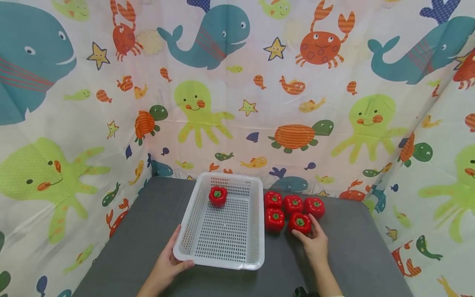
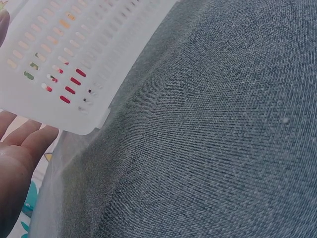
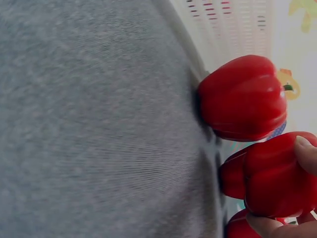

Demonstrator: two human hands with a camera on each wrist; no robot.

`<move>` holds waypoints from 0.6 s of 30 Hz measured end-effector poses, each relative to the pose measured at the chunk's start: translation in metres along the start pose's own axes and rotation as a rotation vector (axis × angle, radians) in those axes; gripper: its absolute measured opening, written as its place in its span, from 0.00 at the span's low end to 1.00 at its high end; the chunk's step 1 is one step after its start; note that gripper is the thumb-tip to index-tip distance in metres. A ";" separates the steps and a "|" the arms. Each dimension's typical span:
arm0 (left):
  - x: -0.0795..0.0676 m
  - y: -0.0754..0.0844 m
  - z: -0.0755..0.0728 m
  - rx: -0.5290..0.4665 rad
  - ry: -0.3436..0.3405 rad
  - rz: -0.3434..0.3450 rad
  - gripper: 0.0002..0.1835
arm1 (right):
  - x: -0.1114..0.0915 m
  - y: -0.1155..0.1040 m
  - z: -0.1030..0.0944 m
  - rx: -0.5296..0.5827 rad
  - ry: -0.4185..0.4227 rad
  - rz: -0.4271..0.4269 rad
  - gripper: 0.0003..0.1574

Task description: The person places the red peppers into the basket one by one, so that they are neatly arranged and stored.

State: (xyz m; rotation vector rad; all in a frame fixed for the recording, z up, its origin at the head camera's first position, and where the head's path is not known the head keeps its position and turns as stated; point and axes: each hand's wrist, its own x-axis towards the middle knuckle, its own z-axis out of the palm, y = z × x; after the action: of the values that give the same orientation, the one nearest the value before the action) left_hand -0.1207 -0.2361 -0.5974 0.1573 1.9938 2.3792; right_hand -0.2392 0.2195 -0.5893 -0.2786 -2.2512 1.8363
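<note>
A white perforated plastic basket (image 1: 222,231) stands on the grey cloth, with one red bell pepper (image 1: 217,196) inside near its far left corner. My left hand (image 1: 167,262) holds the basket's near left corner, thumb along the front rim and fingers at the side wall. To the basket's right, my right hand (image 1: 314,243) grips a red bell pepper (image 1: 299,223) between thumb and fingers. In the right wrist view this held pepper (image 3: 277,176) overlaps others behind it, and a separate red pepper (image 3: 242,99) sits by the basket wall.
More red peppers (image 1: 293,204) sit in a cluster right of the basket, close round the held one. A sea-animal curtain (image 1: 237,123) hangs behind and on both sides of the grey table surface (image 1: 356,251). A dark object (image 1: 300,291) shows at the front edge.
</note>
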 end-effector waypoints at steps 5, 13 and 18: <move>0.000 0.000 0.000 -0.008 -0.007 -0.001 0.63 | 0.000 -0.009 -0.002 0.007 0.005 -0.016 0.53; -0.001 0.001 0.001 0.005 0.012 -0.018 0.63 | -0.001 -0.026 -0.004 0.032 0.013 -0.035 0.52; -0.001 0.000 0.001 0.016 0.014 -0.011 0.62 | -0.002 -0.040 -0.005 0.028 0.008 -0.039 0.52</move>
State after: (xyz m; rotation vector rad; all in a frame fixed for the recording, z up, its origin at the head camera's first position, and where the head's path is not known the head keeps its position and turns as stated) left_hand -0.1193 -0.2350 -0.5970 0.1306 2.0142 2.3649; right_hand -0.2364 0.2153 -0.5497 -0.2348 -2.2075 1.8419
